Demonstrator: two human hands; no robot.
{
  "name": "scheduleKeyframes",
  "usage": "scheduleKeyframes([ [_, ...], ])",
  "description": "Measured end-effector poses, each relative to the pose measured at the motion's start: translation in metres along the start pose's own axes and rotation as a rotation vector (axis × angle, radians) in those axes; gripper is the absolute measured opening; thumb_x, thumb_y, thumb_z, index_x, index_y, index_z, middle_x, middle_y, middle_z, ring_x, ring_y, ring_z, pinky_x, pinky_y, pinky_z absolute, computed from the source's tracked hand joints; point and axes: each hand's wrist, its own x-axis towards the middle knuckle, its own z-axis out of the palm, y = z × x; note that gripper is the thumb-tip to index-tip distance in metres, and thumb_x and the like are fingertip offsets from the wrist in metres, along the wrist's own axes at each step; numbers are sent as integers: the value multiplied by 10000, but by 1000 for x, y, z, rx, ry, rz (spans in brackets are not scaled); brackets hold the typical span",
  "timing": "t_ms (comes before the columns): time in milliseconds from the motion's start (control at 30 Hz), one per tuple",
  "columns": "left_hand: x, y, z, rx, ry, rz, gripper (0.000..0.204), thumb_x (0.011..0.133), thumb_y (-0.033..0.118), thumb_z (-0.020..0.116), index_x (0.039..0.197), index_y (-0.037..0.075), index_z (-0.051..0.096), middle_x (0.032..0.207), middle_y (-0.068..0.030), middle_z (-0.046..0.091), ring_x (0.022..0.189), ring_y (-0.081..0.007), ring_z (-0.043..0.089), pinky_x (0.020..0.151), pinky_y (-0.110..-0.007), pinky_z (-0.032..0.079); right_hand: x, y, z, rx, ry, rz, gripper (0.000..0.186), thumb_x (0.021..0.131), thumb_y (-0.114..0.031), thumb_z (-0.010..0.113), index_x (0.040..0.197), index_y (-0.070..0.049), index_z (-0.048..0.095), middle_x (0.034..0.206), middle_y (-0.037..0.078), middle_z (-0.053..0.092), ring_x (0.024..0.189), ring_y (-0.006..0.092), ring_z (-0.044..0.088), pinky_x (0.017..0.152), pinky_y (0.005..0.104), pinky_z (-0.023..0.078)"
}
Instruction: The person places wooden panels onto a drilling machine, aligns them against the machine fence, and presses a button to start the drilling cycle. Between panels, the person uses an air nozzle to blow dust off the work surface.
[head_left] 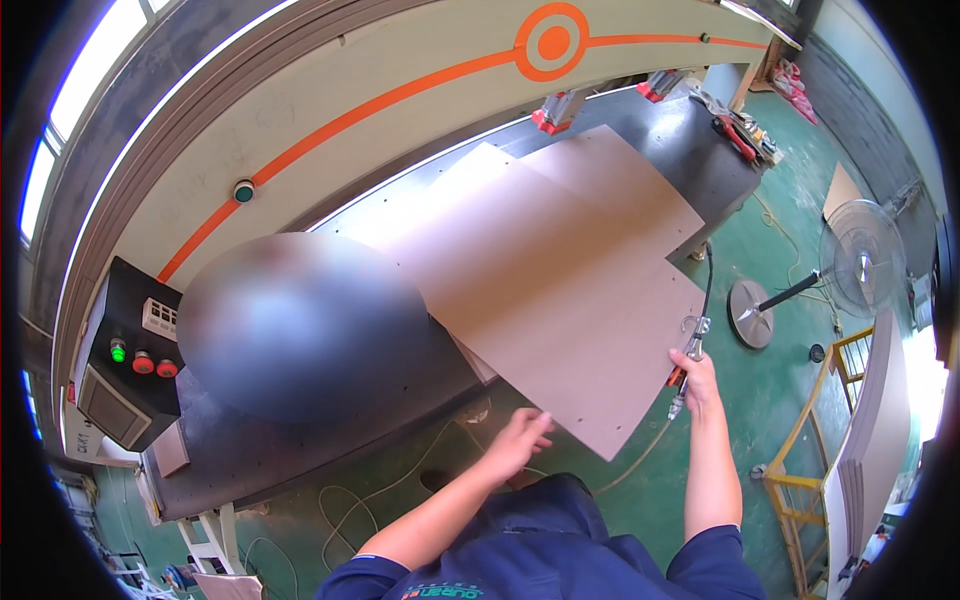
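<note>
My right hand [698, 378] is wrapped round a metal air blow gun [697, 345] with a hook and an orange part. A thin black tube rises from its top, and a pale hose trails from its lower end. The gun is at the right edge of a large brown-beige flat panel [600, 330], which has small holes and overhangs the dark table's near side. Beside the panel's near left edge is my left hand [518, 442], its fingers apart and holding nothing; whether they touch the edge I cannot tell. Another similar panel [620, 185] lies farther back, partly overlapped.
The dark machine table [330, 440] runs under a pale beam [400, 60] with an orange stripe. A blurred round patch hides its left part. A control box [125, 360] stands far left. At right are a pedestal fan [755, 310], stacked panels [870, 450] on a yellow frame, and floor hoses.
</note>
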Motion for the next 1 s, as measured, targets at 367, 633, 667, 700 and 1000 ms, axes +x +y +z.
scheduleKeyframes([
  [367,-49,-19,-102,-263,412,77,385,893,147,644,1199,-2,466,1046,-118,632,971,-185,606,889,-326,478,-116,55,-3,63,-23,54,462,805,-58,683,1214,19,482,890,156,621,556,200,614,478,344,546],
  [633,-67,-46,-146,-659,581,268,509,975,481,404,1298,90,457,1192,-86,583,1066,-241,561,884,-408,451,-99,37,55,-28,-287,102,475,792,-79,722,1192,60,506,991,190,667,565,156,618,515,292,539],
  [667,-70,-54,-139,-653,482,244,467,985,442,410,1305,103,431,1195,-93,574,1049,-233,574,861,-405,474,-101,38,67,-16,-301,126,478,786,-70,729,1190,60,508,971,176,667,563,155,616,513,292,537],
  [700,-73,-53,-129,-615,448,264,440,990,403,428,1303,95,409,1197,-101,567,1006,-237,601,839,-389,496,-103,40,80,-7,-318,152,482,779,-60,736,1187,61,510,952,161,666,561,153,613,510,291,535],
  [1000,-19,3,-172,-205,702,262,374,984,332,489,1222,43,498,1115,-100,614,856,-181,656,628,-314,545,-122,72,135,-43,-316,92,284,780,-15,725,1016,21,571,746,50,614,517,113,568,451,249,467],
])
